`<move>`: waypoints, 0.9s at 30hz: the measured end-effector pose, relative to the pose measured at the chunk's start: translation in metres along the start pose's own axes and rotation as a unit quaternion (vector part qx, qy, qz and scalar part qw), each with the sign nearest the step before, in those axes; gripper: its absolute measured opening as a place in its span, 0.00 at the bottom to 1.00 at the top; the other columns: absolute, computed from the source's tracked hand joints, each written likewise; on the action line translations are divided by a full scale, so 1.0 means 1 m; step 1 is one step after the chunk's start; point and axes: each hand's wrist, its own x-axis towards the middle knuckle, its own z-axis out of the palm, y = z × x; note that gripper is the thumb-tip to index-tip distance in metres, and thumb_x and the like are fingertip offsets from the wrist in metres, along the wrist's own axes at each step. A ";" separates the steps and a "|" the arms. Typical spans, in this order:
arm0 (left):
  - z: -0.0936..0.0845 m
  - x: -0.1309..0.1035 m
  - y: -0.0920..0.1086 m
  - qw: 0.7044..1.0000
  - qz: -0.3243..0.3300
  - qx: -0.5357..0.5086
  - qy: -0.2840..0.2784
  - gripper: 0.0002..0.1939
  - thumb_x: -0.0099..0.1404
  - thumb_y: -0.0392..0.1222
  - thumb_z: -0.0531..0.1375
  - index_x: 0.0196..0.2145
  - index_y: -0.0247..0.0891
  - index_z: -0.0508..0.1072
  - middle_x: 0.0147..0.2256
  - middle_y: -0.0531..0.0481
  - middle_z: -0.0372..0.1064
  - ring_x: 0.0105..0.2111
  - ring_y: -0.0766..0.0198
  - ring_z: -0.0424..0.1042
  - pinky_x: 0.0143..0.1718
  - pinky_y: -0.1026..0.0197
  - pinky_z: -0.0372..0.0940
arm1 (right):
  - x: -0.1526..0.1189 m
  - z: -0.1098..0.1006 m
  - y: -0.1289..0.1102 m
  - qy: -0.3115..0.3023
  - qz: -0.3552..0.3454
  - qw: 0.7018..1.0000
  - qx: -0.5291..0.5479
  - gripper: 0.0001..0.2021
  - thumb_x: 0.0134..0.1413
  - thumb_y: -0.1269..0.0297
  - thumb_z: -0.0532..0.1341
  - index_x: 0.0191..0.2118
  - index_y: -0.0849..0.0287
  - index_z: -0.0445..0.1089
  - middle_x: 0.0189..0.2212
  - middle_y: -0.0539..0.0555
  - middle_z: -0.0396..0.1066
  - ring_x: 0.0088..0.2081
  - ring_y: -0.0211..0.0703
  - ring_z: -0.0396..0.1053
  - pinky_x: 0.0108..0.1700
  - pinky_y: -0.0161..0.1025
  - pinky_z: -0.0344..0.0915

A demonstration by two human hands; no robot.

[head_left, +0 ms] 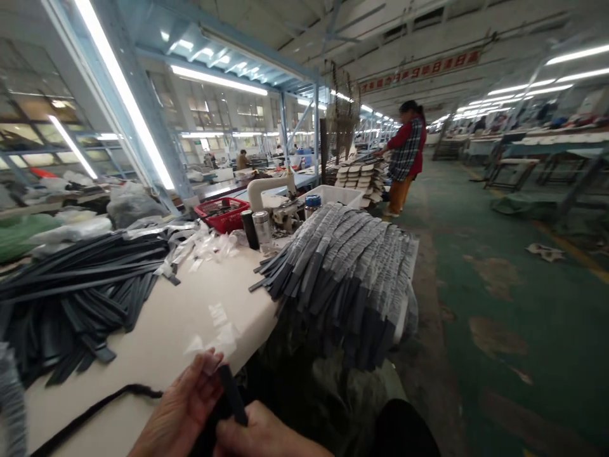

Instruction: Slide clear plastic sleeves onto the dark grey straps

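Note:
My right hand (266, 431), low in the middle of the view, is closed around a dark grey fabric strip (231, 393) whose end points up toward the left. Close to that end, my left hand (188, 403) is closed, thumb and fingertips pinching what looks like a small piece of translucent film (212, 363). Just beyond the fingers, white film scraps (223, 327) lie on the pale tabletop (190, 304). A large pile of dark strips (95, 273) covers the table's left side. Strips partly wrapped in clear film (347, 266) are heaped to the right, ends hanging down.
A cream sewing machine (266, 187) stands at the back, near a red basket (221, 214), a glass jar (261, 228) and a dark cylinder (250, 230). A black cord (95, 409) lies at front left. A person (406, 155) stands by stacked pieces beside the green aisle (476, 285).

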 end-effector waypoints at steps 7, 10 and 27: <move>0.015 -0.012 0.003 0.999 -0.002 -0.037 -0.023 0.04 0.65 0.37 0.61 0.36 0.34 0.75 0.34 0.45 0.77 0.35 0.62 0.77 0.37 0.62 0.73 | -0.008 0.009 -0.021 -0.011 0.041 0.999 0.003 0.32 0.44 0.32 0.53 0.23 0.63 0.66 0.14 0.51 0.66 0.11 0.32 0.58 0.13 0.29 0.53; 0.016 -0.013 0.002 0.999 0.002 -0.038 -0.034 0.05 0.63 0.38 0.63 0.36 0.34 0.74 0.36 0.45 0.77 0.36 0.61 0.77 0.38 0.61 0.72 | -0.009 0.011 -0.023 -0.005 0.045 0.999 0.017 0.36 0.40 0.27 0.53 0.23 0.64 0.66 0.14 0.52 0.65 0.11 0.32 0.59 0.13 0.29 0.54; 0.012 -0.013 -0.003 0.997 0.001 -0.037 -0.063 0.07 0.60 0.40 0.66 0.35 0.34 0.74 0.34 0.46 0.78 0.35 0.61 0.78 0.38 0.62 0.72 | -0.008 0.012 -0.016 -0.012 0.046 0.997 0.054 0.36 0.40 0.28 0.55 0.24 0.65 0.67 0.14 0.52 0.66 0.11 0.32 0.59 0.13 0.28 0.56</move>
